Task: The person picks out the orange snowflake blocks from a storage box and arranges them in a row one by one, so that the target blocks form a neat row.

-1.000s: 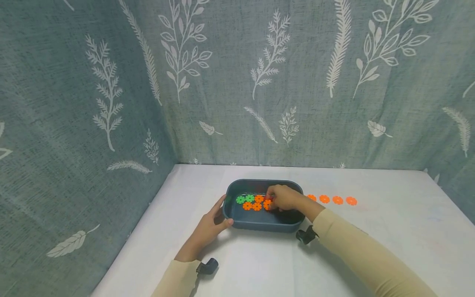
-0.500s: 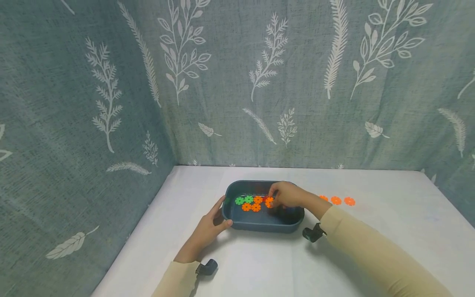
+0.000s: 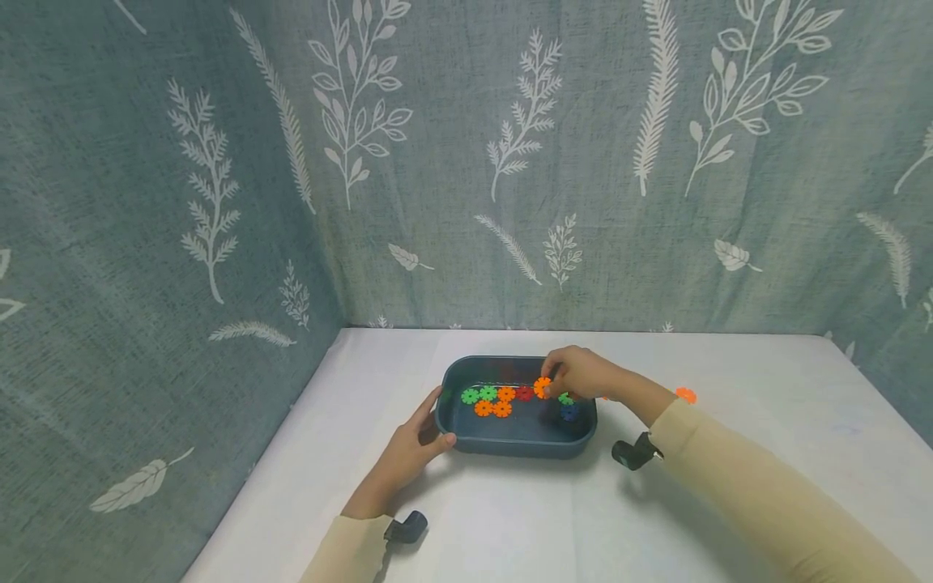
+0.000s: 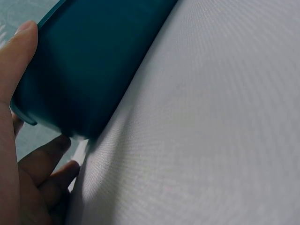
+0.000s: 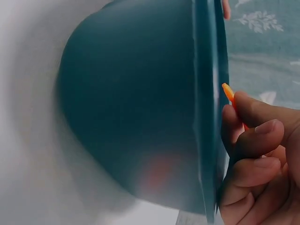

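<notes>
A dark teal tray [image 3: 510, 446] stands on the white table. My left hand [image 3: 408, 453] grips its left end, thumb at the front rim and fingers along the outside; in the left wrist view the thumb [image 4: 21, 51] lies against the tray. My right hand [image 3: 586, 374] pinches an orange notched, flower-shaped disc [image 3: 542, 388] above the tray's right half. The right wrist view shows this disc [image 5: 228, 92] edge-on between thumb and finger. Inside lie two green discs [image 3: 470, 396] at the left, several orange discs [image 3: 502, 410], a red disc [image 3: 524, 393], and green and blue discs [image 3: 569, 413] partly under the right hand.
An orange disc [image 3: 686, 395] lies on the table right of the tray, beyond my right forearm. Another orange edge shows beside the wrist; the forearm hides the rest. A leaf-patterned grey-green curtain [image 3: 452, 267] hangs behind and at the left of the table.
My right hand has lifted the orange disc up and to the right from beside the red disc, uncovering the red, green and blue discs. The left hand has stayed on the tray.
</notes>
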The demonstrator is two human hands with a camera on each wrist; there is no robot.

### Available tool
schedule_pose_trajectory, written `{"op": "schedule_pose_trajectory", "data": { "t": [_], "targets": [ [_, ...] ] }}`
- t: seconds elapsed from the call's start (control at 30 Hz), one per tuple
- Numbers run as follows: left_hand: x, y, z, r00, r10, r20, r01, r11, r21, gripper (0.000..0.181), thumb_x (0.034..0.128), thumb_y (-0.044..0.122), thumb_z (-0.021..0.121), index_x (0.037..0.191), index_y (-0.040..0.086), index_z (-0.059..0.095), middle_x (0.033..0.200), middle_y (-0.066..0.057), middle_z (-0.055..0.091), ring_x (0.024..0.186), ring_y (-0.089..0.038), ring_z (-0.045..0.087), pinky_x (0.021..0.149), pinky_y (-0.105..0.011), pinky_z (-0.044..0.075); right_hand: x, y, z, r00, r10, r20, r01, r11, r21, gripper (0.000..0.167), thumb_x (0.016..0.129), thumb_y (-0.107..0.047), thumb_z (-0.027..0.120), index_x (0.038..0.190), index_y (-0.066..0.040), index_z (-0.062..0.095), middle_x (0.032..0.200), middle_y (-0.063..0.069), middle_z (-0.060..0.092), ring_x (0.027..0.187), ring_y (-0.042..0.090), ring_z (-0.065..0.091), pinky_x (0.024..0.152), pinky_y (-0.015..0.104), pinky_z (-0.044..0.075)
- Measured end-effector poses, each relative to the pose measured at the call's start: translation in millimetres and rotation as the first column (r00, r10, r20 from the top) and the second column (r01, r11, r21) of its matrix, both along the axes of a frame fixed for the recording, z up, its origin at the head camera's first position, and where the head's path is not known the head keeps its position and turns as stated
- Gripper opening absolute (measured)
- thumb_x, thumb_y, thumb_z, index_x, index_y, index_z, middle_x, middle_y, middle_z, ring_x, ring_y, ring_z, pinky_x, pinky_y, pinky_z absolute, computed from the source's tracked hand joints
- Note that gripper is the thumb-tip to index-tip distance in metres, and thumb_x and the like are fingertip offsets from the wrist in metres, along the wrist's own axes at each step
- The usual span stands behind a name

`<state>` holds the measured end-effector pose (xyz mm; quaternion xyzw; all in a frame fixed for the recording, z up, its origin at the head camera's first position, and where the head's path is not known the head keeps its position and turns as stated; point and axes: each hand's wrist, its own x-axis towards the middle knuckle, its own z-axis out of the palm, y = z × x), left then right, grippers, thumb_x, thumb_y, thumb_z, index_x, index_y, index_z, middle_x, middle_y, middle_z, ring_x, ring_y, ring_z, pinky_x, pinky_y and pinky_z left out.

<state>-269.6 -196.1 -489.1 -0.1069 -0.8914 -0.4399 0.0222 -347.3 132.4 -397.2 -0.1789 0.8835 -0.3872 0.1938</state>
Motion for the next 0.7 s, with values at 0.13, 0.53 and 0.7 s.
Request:
{"op": "schedule_pose_trajectory", "data": {
  "t": [0.13,0.53,0.7],
  "targets": [
    [0.5,0.8,0.6,1.0,0.006,0.01,-0.006,1.0,0.0,0.083,0.0871,0.041,0.072,0.155,0.036,0.024,0.142,-0.012,0.051,0.133,-0.033,0.044,0.106,-0.065,0.023,1.0,9,3.5,1.0,-0.005,-0.012,0.005,1.0,0.01,0.023,0.089,-0.01,0.071,0.11,-0.006,0.062,0.087,0.017,0.068,0.05,0.017,0.046,0.052,0.03,0.044],
    [0.5,1.3,2.3,1.0,0.007,0.017,-0.007,1.0,0.001,0.085,0.0864,0.042,0.073,0.155,0.033,0.024,0.142,-0.013,0.049,0.134,-0.033,0.042,0.107,-0.065,0.022,0.0,36,4.8,1.0,-0.021,-0.024,0.021,1.0,0.005,0.027,0.089,-0.014,0.073,0.111,-0.005,0.06,0.081,0.016,0.067,0.053,0.017,0.047,0.053,0.03,0.043],
    [-0.1,0.6,0.8,1.0,0.005,0.018,-0.005,1.0,0.001,0.084,0.0863,0.043,0.073,0.155,0.036,0.024,0.143,-0.012,0.049,0.134,-0.033,0.041,0.107,-0.066,0.021,0.0,46,6.7,0.998,-0.061,-0.005,0.061,0.998,-0.015,0.028,0.088,-0.013,0.073,0.111,-0.006,0.06,0.081,0.012,0.068,0.052,0.017,0.045,0.053,0.031,0.042]
  ]
}}
